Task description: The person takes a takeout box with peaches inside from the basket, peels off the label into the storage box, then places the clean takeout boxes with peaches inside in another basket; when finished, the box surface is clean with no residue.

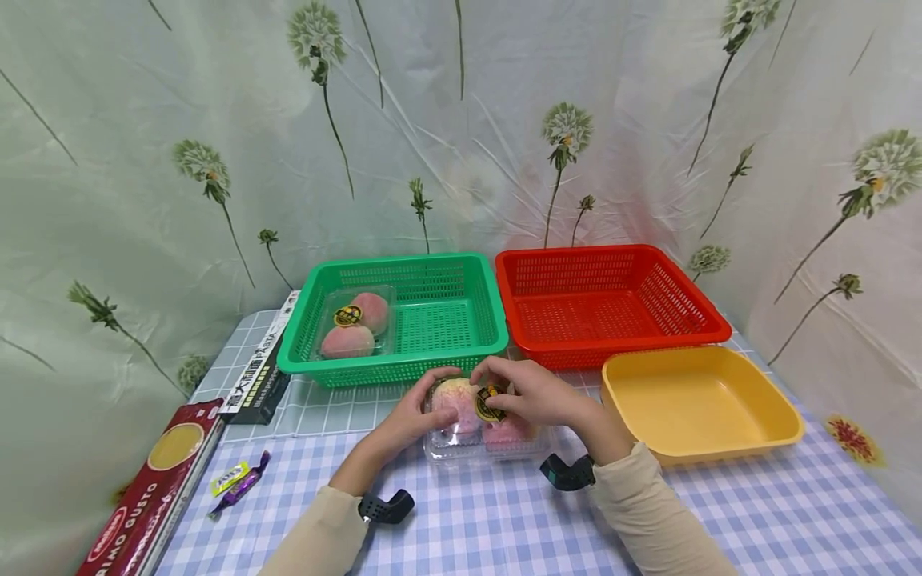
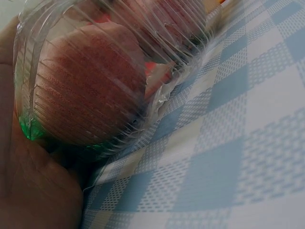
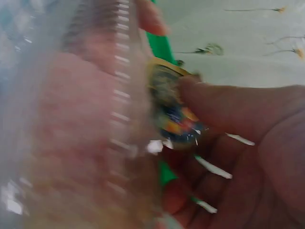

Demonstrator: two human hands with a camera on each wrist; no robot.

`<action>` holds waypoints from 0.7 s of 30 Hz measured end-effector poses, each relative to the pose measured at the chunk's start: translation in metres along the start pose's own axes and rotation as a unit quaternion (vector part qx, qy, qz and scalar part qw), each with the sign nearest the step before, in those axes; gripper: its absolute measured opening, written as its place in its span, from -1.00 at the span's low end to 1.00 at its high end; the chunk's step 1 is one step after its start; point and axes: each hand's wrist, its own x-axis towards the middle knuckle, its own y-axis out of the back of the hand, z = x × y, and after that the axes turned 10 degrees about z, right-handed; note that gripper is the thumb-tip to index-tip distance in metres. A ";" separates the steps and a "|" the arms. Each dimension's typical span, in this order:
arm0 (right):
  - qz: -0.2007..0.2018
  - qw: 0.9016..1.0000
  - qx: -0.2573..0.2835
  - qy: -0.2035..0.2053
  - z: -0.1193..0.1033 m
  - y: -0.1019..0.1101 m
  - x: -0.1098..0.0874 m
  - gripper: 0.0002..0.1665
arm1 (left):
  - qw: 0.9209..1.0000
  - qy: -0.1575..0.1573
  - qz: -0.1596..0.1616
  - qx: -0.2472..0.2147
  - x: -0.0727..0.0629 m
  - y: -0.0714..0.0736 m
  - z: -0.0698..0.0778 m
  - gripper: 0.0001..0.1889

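A clear plastic clamshell box (image 1: pixel 454 452) with two pink-and-yellow peaches (image 1: pixel 457 402) lies in front of the green basket (image 1: pixel 403 372). My left hand (image 1: pixel 412 416) grips its left side, the thumb over the near side and the fingers toward the back. In the left wrist view the ribbed clear wall and a peach (image 2: pixel 90 86) are close to the palm. My right hand (image 1: pixel 531 390) holds the box at the upper right. Its thumb lies on a round black-and-gold sticker (image 3: pixel 171 102) in the right wrist view; some fingers are partly hidden behind the box.
Another boxed pair of peaches (image 1: pixel 349 340) sits in the green basket's left side. A red basket (image 1: pixel 623 352) and a yellow tub (image 1: pixel 699 452) stand right. At left are a black pasta box (image 1: pixel 262 392), a red package (image 1: pixel 144 496) and two wrapped candies (image 1: pixel 241 484).
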 end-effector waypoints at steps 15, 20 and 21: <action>0.009 0.998 0.061 -0.014 0.005 0.049 -0.019 -0.74 | 1.000 -0.001 0.004 -0.002 -0.002 -0.001 0.002 -0.31; 0.035 0.994 0.084 -0.055 0.016 0.076 -0.034 -0.72 | 1.000 -0.002 0.005 -0.002 -0.001 -0.001 0.002 -0.31; 0.045 0.994 0.076 -0.070 0.019 0.082 -0.037 -0.71 | 1.000 -0.003 0.005 -0.001 -0.001 -0.001 0.002 -0.31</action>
